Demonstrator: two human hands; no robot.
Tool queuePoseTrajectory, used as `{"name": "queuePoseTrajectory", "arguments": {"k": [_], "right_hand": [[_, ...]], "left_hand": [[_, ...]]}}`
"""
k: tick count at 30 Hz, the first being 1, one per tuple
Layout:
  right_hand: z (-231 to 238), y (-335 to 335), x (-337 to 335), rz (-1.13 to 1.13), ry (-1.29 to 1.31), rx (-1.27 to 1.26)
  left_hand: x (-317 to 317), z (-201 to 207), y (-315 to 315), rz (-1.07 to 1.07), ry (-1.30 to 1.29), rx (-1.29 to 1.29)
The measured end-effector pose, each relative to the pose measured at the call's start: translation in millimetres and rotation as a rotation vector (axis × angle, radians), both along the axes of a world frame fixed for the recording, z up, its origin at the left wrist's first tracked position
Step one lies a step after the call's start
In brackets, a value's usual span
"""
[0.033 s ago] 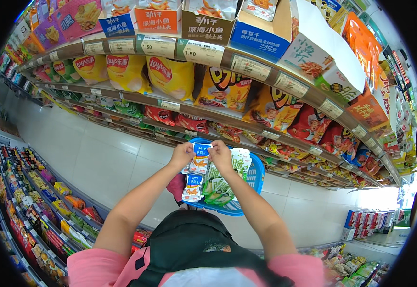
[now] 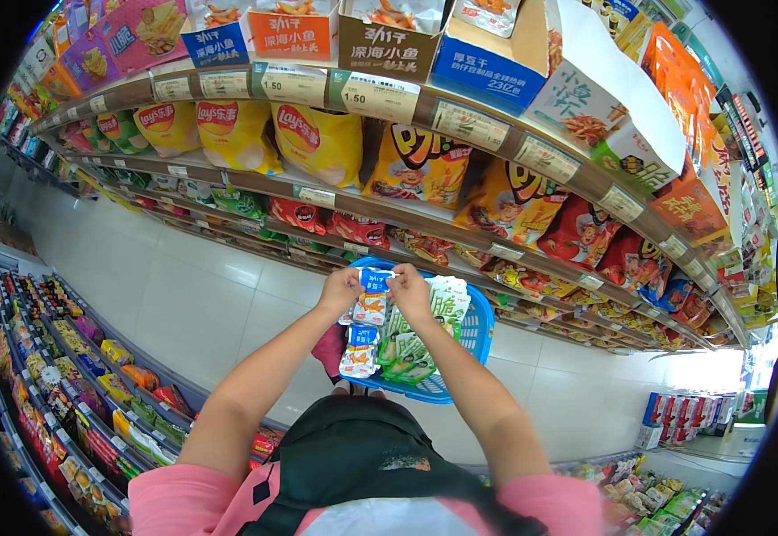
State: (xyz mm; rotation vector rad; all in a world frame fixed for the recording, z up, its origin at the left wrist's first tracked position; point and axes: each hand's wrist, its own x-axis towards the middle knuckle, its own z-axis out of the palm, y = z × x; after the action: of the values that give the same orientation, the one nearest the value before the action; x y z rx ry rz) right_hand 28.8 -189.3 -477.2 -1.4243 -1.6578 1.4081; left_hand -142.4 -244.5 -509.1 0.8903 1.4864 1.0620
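A small blue-and-white snack packet (image 2: 372, 298) is held at its two upper corners, over the left part of a blue plastic basket (image 2: 472, 332). The left corner is pinched by my left hand (image 2: 342, 289), the right one by my right hand (image 2: 409, 292). Below it in the basket lies another blue-and-white snack packet (image 2: 359, 351). Several green-and-white snack packets (image 2: 411, 355) fill the middle, partly covered by my right hand and forearm. What the basket rests on is hidden.
Ahead stands a long shelf unit (image 2: 514, 147) with chip bags (image 2: 319, 143) and open snack boxes (image 2: 487, 76) on its upper tiers. Lower shelving with packaged goods (image 2: 94, 393) runs along the left. Pale floor tiles (image 2: 201, 295) show between them. More packaged snacks (image 2: 666, 500) are at lower right.
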Motion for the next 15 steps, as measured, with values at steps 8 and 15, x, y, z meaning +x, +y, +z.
{"name": "queuePoseTrajectory", "arguments": {"k": [8, 15], "right_hand": [[-54, -1, 2, 0.097, -0.299, 0.162], [-35, -10, 10, 0.1, -0.289, 0.2]], "left_hand": [[4, -62, 3, -0.002, 0.243, -0.125], [8, -17, -5, -0.017, 0.44, -0.065]]}}
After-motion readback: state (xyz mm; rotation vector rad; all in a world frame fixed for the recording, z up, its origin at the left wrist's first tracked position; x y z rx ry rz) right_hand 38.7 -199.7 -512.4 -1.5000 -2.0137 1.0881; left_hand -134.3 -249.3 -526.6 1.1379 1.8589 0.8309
